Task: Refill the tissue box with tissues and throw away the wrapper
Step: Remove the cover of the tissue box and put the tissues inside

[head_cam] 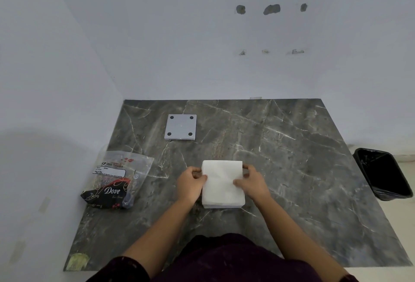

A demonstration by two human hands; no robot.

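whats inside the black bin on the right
Only a black liner shows inside the bin, which stands on the floor beside the marble table. No wrapper is visible in it; the wrapper lies on the table. The bin's bottom is too dark to tell.

The table [292, 169] is dark grey marble with pale veins, the tissues [222, 183] plain white, the wrapper [116, 180] clear with black-and-red print, the square plate [180, 127] grey with four black dots, the bin [384, 174] black.
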